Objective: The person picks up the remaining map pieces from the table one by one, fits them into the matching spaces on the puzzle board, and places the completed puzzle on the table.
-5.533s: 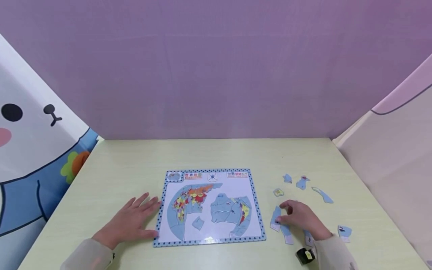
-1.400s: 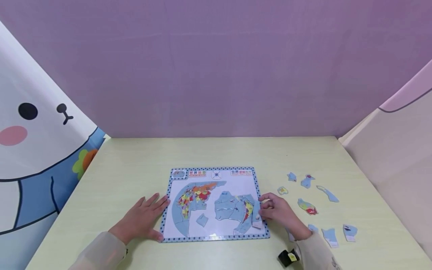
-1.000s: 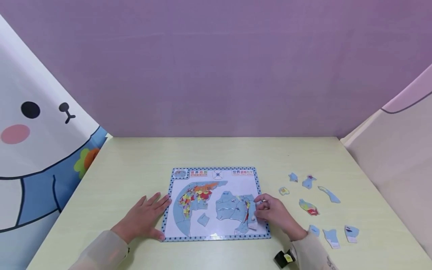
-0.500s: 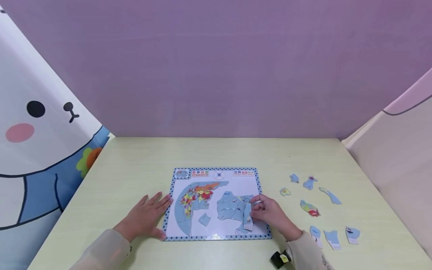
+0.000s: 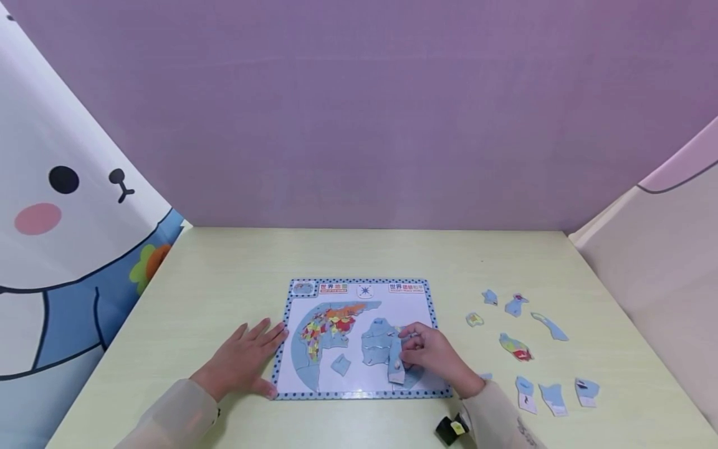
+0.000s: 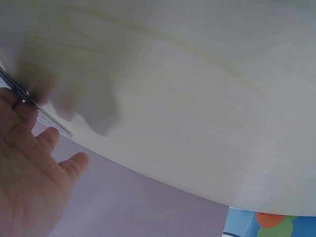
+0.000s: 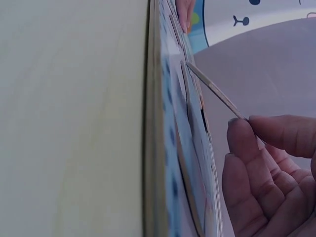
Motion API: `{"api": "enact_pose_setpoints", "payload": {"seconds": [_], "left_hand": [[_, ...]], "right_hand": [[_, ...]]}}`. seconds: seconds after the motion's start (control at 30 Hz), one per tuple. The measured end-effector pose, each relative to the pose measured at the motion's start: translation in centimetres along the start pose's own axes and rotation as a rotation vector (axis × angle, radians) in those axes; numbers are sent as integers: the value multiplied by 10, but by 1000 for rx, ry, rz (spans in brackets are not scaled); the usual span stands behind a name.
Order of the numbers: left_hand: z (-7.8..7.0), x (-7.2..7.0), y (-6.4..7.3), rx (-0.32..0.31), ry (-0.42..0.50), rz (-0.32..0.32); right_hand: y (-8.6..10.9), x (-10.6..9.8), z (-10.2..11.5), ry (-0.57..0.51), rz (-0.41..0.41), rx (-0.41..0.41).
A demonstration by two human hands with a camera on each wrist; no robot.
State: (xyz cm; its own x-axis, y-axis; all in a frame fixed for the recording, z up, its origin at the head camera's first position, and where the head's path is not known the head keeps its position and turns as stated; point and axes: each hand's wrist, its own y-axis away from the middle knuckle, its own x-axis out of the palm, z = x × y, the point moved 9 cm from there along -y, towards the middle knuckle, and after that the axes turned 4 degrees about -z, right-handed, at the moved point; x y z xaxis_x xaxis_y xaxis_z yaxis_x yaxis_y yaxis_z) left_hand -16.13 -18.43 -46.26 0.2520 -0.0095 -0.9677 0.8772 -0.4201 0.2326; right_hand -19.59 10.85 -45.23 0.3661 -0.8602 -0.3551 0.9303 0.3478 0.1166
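A world map jigsaw board point(image 5: 359, 395) with a dotted blue border lies on the table. My left hand point(image 5: 241, 362) touches its left edge, fingers extended; in the left wrist view the left hand point(image 6: 29, 168) has its fingertips at the board's edge. Over the right half of the map, my right hand point(image 5: 434, 357) pinches a long blue puzzle piece point(image 5: 395, 362) with a pale lower end. The right wrist view shows this piece point(image 7: 215, 89) edge-on and tilted, between thumb and fingertip. A small blue piece point(image 5: 340, 365) sits alone inside the map.
Several loose puzzle pieces lie right of the board, including a green and red piece point(image 5: 516, 347), a curved piece point(image 5: 550, 326) and a blue and white piece point(image 5: 586, 391). A black object point(image 5: 450, 430) is by the right sleeve. A purple backdrop point(image 5: 359, 112) stands behind the table.
My right hand has gone from the loose pieces onto the board with the long blue puzzle piece, then moved left across the map's right part. My left hand stays at the board's left edge.
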Motion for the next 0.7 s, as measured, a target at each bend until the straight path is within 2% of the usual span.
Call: {"api": "enact_pose_setpoints", "payload": {"seconds": [0.7], "left_hand": [[0, 0, 0, -2, 6, -3]], "right_hand": [[-13, 43, 16, -43, 68, -22]]}}
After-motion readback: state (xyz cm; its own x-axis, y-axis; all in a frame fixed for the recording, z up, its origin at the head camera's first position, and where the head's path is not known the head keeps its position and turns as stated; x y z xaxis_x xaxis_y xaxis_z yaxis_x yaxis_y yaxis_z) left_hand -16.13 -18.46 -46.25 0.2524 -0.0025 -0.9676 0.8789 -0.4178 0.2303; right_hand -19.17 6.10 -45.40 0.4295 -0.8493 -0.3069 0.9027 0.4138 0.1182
